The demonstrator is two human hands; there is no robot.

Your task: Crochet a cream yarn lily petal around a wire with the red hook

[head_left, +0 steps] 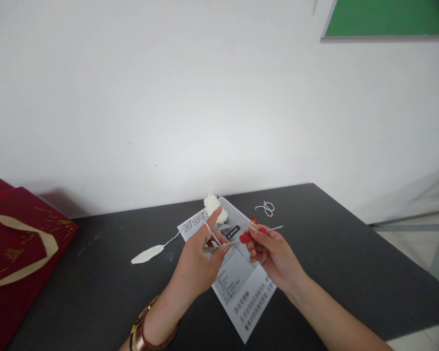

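Note:
White yarn [214, 238] loops round the raised index finger of my left hand [201, 258], whose thumb and another finger pinch the work at the hook's tip. My right hand [272, 251] grips a crochet hook [254, 236] by its red handle; one thin metal end reaches left to the pinch, the other sticks out to the right. Behind my left fingers sits a ball of white yarn [215, 207] on a printed pattern sheet [247, 302]. A finished-looking white crocheted leaf shape [147, 254] with a yarn tail lies left of the sheet. The stitches between my fingers are too small to make out.
The sheet lies on a dark table [336, 263] against a white wall. A red gift bag [22, 253] with a cream ribbon handle stands at the left. A short curl of white yarn [267, 208] lies at the back right, and a small orange-red item [254, 221] near my right hand.

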